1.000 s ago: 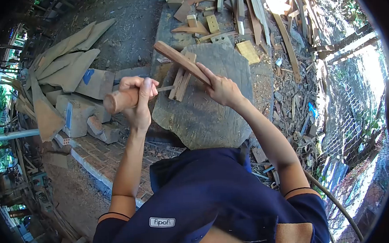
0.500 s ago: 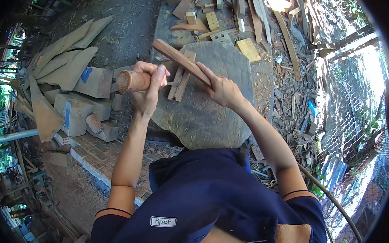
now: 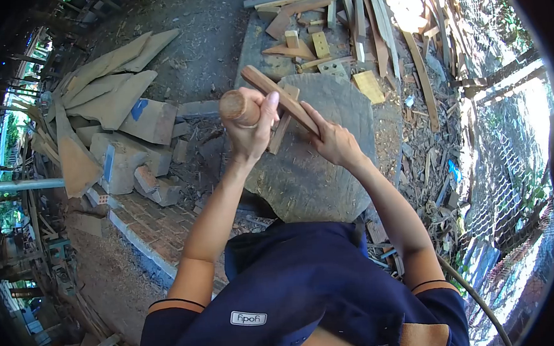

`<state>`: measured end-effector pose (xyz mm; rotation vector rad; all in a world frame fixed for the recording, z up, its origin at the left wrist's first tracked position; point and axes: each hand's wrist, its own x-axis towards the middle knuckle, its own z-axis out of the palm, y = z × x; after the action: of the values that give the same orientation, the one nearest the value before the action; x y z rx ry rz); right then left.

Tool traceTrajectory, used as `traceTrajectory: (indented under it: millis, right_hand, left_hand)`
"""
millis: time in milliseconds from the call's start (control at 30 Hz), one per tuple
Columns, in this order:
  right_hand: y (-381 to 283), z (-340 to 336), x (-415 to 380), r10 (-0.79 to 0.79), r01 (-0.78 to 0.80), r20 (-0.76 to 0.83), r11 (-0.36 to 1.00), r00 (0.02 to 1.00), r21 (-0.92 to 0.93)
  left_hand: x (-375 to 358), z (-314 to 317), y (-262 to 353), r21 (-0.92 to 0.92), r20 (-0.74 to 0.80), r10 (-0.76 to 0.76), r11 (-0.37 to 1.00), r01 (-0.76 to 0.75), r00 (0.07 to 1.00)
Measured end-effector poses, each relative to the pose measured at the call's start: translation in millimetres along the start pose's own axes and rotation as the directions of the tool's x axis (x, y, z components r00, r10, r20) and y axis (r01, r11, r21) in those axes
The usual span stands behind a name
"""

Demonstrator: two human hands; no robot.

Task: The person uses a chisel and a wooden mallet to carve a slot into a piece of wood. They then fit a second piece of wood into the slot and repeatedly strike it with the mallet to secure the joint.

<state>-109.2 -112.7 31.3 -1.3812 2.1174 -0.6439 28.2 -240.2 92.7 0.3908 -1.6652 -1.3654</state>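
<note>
Fingers wrapped, my left hand [image 3: 255, 135] grips a tool by its thick round wooden handle [image 3: 237, 107], whose butt end faces up towards me. The tool's working end is hidden behind my hand and a bar. That brown wooden bar [image 3: 277, 97] slants from upper left to lower right, with my right hand [image 3: 339, 145] closed around its lower end. My left thumb overlaps the bar's left edge in this view. Below both hands, a narrow grooved piece of wood [image 3: 279, 138] lies on a broad, worn wooden block [image 3: 306, 184].
Wood offcuts [image 3: 301, 48] and a holed yellow block [image 3: 320, 45] lie beyond the block. Long strips [image 3: 421, 78] and shavings cover the right side by a wire mesh [image 3: 504, 146]. Thin boards [image 3: 104, 98] and stone-like chunks [image 3: 157, 183] are piled at left, beside a brick ledge [image 3: 160, 228].
The whole view has shifted slightly. My left hand has moved right, closer to the bar, and the handle's butt has turned more upward. The metal part seen beside my hand before is now hidden.
</note>
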Motion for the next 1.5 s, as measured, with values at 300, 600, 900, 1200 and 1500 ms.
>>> traceTrajectory:
  millis: [300, 600, 900, 1200, 1500]
  right_hand:
    - [0.7, -3.1, 4.0, 0.044, -0.043, 0.064, 0.999, 0.997, -0.024]
    - [-1.0, 1.9, 1.7, 0.036, -0.035, 0.015, 0.999, 0.999, -0.031]
    - [3.6, 3.6, 3.3, 0.052, -0.052, 0.043, 0.999, 0.998, -0.003]
    - [-113.8, -149.2, -39.8, -0.165, 0.226, -0.165, 0.843, 0.972, 0.487]
    - [-135.2, -176.2, -86.7, -0.22, 0.253, 0.137, 0.915, 0.966, -0.314]
  left_hand:
    - [9.0, -10.3, 0.3, -0.154, -0.128, -0.058, 0.987, 0.038, 0.99]
    - [6.8, -9.8, 2.1, -0.163, -0.099, -0.067, 0.985, 0.05, 0.993]
    - [8.4, -1.0, 2.0, -0.081, -0.055, -0.059, 0.995, 0.055, 0.997]
    - [6.6, 6.4, -3.0, -0.025, -0.063, -0.041, 0.999, 0.039, 0.997]
    - [7.8, 19.9, -5.5, 0.077, -0.088, 0.075, 0.995, -0.069, 0.993]
